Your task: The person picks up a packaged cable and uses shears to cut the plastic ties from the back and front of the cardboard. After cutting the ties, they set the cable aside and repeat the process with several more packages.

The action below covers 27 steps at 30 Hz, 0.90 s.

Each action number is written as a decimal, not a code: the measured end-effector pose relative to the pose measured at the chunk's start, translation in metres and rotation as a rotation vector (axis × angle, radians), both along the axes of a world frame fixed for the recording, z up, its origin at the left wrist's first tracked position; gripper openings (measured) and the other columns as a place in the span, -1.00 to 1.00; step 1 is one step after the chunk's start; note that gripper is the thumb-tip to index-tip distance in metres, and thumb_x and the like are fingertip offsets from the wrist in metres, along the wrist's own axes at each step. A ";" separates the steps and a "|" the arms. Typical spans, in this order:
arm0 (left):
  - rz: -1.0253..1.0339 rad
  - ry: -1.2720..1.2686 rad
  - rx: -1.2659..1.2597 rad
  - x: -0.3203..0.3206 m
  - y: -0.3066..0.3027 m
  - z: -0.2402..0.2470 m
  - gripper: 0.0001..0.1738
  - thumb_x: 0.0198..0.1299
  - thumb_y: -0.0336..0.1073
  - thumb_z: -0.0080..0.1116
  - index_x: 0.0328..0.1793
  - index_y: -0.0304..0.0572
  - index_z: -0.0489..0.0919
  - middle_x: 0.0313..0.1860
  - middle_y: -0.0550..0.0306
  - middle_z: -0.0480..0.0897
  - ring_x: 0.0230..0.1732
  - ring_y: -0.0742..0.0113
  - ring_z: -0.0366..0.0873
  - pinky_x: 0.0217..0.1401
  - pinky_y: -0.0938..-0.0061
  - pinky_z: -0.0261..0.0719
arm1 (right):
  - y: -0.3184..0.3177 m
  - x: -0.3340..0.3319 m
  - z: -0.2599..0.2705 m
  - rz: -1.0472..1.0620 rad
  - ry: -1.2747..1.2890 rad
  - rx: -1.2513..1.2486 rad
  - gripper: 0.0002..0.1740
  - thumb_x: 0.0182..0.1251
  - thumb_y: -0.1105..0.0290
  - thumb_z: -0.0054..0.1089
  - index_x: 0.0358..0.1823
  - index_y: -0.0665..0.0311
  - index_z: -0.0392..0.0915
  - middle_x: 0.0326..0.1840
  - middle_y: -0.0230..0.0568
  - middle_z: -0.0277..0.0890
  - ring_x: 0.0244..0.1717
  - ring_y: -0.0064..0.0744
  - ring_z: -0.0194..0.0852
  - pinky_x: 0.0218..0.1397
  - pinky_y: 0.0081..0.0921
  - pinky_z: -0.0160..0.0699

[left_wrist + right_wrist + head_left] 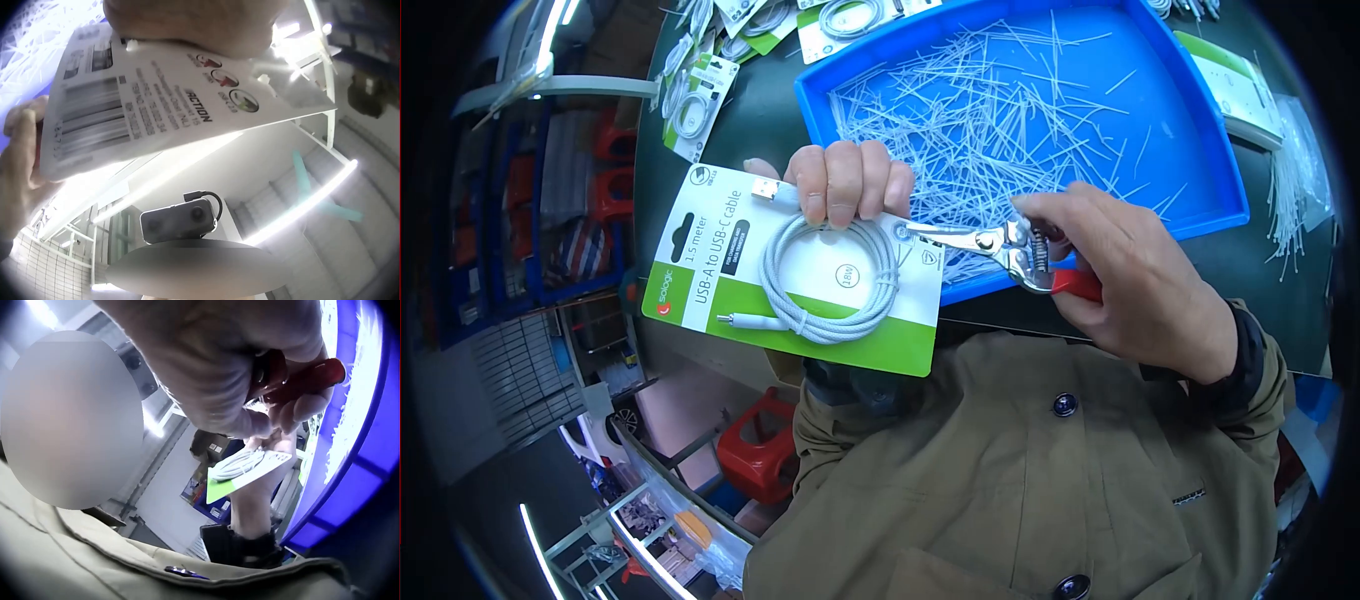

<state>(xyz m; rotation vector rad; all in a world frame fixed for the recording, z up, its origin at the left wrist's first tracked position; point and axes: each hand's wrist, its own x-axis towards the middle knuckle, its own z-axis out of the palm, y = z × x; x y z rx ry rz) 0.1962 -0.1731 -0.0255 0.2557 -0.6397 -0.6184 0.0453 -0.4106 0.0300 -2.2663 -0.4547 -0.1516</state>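
Observation:
My left hand (847, 182) grips the upper edge of a white and green retail card (685, 255), fingers over its front. A coiled pale grey USB cable (775, 270) is fastened to the card with thin ties. In the left wrist view, the printed back of the card (169, 106) faces the camera. My right hand (1145, 270) holds a pair of cutting pliers (1020, 250) with red handles (306, 381). The tips of the pliers lie at the card's right part, just beside the coil, near the left fingertips.
Behind the hands, a large blue tray (1190, 140) holds many thin white plastic strips (1000, 110). More carded cables (698, 105) lie at the back left of the dark green table. A stack of cards (1225, 90) and further strips (1285, 190) lie right of the tray.

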 end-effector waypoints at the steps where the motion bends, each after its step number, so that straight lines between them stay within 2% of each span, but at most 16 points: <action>1: 0.030 0.035 -0.026 -0.006 -0.006 -0.002 -0.26 0.79 0.12 -0.52 -0.33 -0.05 0.57 -0.43 0.20 0.51 -0.21 0.22 0.42 0.24 0.13 0.50 | 0.000 0.002 0.003 0.010 0.052 0.048 -0.32 0.08 0.68 0.46 0.32 0.36 0.51 -0.11 -0.10 0.63 -0.13 -0.14 0.72 -0.08 -0.29 0.72; 2: 0.057 0.075 -0.053 -0.012 -0.013 -0.005 -0.27 0.77 0.11 -0.53 -0.34 -0.04 0.56 -0.42 0.19 0.50 -0.17 0.18 0.43 0.31 0.08 0.48 | 0.002 0.003 0.003 -0.003 0.079 0.145 -0.37 0.14 0.66 0.46 0.30 0.36 0.50 -0.11 -0.11 0.63 -0.12 -0.21 0.72 -0.07 -0.32 0.71; 3: 0.041 0.059 -0.112 -0.014 -0.023 -0.014 -0.25 0.78 0.13 -0.52 -0.34 -0.05 0.57 -0.40 0.17 0.51 -0.10 0.15 0.46 0.59 -0.01 0.34 | 0.006 0.004 -0.001 -0.020 0.108 0.240 -0.42 0.20 0.64 0.46 0.27 0.36 0.49 -0.10 -0.12 0.63 -0.12 -0.29 0.72 -0.06 -0.35 0.70; 4: 0.052 0.114 -0.099 -0.021 -0.029 -0.014 -0.24 0.78 0.15 -0.52 -0.33 -0.07 0.57 -0.39 0.16 0.51 -0.08 0.13 0.47 0.64 -0.03 0.30 | 0.010 0.006 -0.004 -0.038 0.134 0.335 -0.46 0.25 0.62 0.46 0.25 0.36 0.49 -0.10 -0.14 0.62 -0.11 -0.36 0.72 -0.06 -0.39 0.69; 5: 0.062 0.168 -0.085 -0.031 -0.034 -0.011 -0.23 0.78 0.17 -0.51 -0.32 -0.08 0.58 -0.39 0.15 0.51 -0.05 0.11 0.49 0.69 -0.05 0.27 | 0.012 0.007 -0.004 -0.029 0.213 0.396 -0.56 0.37 0.53 0.49 0.18 0.33 0.46 -0.13 -0.24 0.62 -0.10 -0.57 0.65 -0.04 -0.47 0.65; 6: 0.071 0.219 -0.069 -0.038 -0.039 -0.010 -0.22 0.78 0.19 -0.50 -0.31 -0.10 0.58 -0.38 0.14 0.51 -0.02 0.10 0.50 0.73 -0.07 0.24 | 0.015 0.009 -0.004 -0.029 0.228 0.401 -0.55 0.37 0.52 0.50 0.17 0.33 0.45 -0.14 -0.27 0.62 -0.11 -0.59 0.63 -0.04 -0.48 0.64; 8: 0.041 0.240 -0.175 -0.044 -0.045 -0.026 -0.18 0.77 0.28 -0.54 -0.22 -0.19 0.56 -0.31 0.12 0.47 0.10 0.02 0.55 0.64 -0.17 0.37 | 0.021 0.011 -0.005 -0.021 0.255 0.417 -0.55 0.38 0.50 0.53 0.14 0.31 0.43 -0.18 -0.33 0.61 -0.12 -0.65 0.58 -0.04 -0.51 0.62; 9: -0.055 0.203 -0.202 -0.040 -0.046 -0.031 -0.17 0.77 0.29 -0.56 -0.20 -0.21 0.55 -0.30 0.11 0.46 0.12 0.00 0.55 0.61 -0.19 0.41 | 0.024 0.013 -0.007 -0.036 0.304 0.541 -0.52 0.31 0.38 0.59 0.07 0.39 0.47 -0.15 0.09 0.58 -0.14 -0.01 0.65 -0.03 -0.13 0.62; 11: -0.056 0.238 -0.103 -0.049 -0.043 -0.013 -0.17 0.77 0.28 -0.59 -0.21 -0.19 0.53 -0.29 0.12 0.45 0.06 -0.02 0.55 0.51 -0.10 0.50 | 0.026 0.013 -0.013 -0.029 0.359 0.625 -0.55 0.30 0.42 0.57 0.04 0.39 0.47 -0.16 0.05 0.57 -0.15 -0.07 0.63 -0.04 -0.15 0.61; 14: 0.016 0.231 -0.013 -0.059 -0.044 -0.005 -0.17 0.77 0.26 -0.64 -0.24 -0.15 0.52 -0.30 0.13 0.42 -0.04 -0.02 0.52 0.33 0.05 0.62 | 0.021 0.018 -0.008 -0.012 0.316 0.545 -0.63 0.28 0.48 0.53 -0.06 0.33 0.45 -0.20 -0.10 0.56 -0.21 -0.26 0.57 -0.10 -0.28 0.58; 15: 0.031 0.173 -0.029 -0.057 -0.049 -0.005 -0.17 0.77 0.25 -0.68 -0.29 -0.09 0.51 -0.35 0.17 0.40 -0.14 0.08 0.43 0.28 0.12 0.56 | 0.022 0.016 -0.005 -0.003 0.310 0.534 -0.65 0.28 0.51 0.52 -0.09 0.31 0.44 -0.21 -0.15 0.56 -0.24 -0.32 0.55 -0.12 -0.32 0.56; 16: 0.049 0.183 0.017 -0.057 -0.045 -0.005 -0.12 0.76 0.26 -0.76 -0.36 -0.04 0.50 -0.42 0.22 0.39 -0.23 0.17 0.34 0.32 0.15 0.43 | 0.022 0.015 -0.003 -0.003 0.328 0.536 -0.65 0.28 0.52 0.52 -0.09 0.30 0.44 -0.23 -0.18 0.57 -0.26 -0.36 0.55 -0.15 -0.34 0.56; 18: 0.127 0.204 0.057 -0.059 -0.042 0.004 -0.07 0.74 0.30 -0.84 -0.40 0.02 0.51 -0.47 0.27 0.42 -0.23 0.19 0.35 0.36 0.13 0.35 | 0.021 0.013 0.001 -0.006 0.349 0.512 -0.64 0.28 0.53 0.52 -0.08 0.29 0.44 -0.27 -0.23 0.58 -0.33 -0.43 0.54 -0.20 -0.38 0.54; 21: 0.184 0.036 0.089 -0.051 -0.030 0.005 0.00 0.70 0.36 -0.92 -0.42 0.05 0.54 -0.50 0.33 0.48 -0.24 0.21 0.37 0.36 0.11 0.29 | 0.022 0.014 0.009 0.017 0.307 0.441 -0.63 0.28 0.54 0.53 -0.06 0.29 0.45 -0.32 -0.28 0.59 -0.40 -0.47 0.53 -0.27 -0.41 0.53; 25: 0.210 0.071 0.097 -0.055 -0.016 0.013 0.01 0.69 0.37 -0.91 -0.42 0.04 0.56 -0.51 0.33 0.48 -0.27 0.22 0.35 0.33 0.12 0.27 | 0.023 0.013 0.006 0.035 0.294 0.405 -0.66 0.28 0.54 0.53 -0.11 0.29 0.46 -0.37 -0.31 0.58 -0.45 -0.49 0.52 -0.32 -0.42 0.49; 27: 0.268 0.102 0.061 -0.053 -0.005 0.022 -0.01 0.72 0.36 -0.86 -0.44 0.03 0.53 -0.53 0.31 0.43 -0.29 0.24 0.26 0.26 0.16 0.26 | 0.015 0.014 0.008 -0.011 0.303 0.400 -0.67 0.29 0.57 0.50 -0.11 0.28 0.45 -0.35 -0.32 0.57 -0.43 -0.53 0.50 -0.32 -0.45 0.48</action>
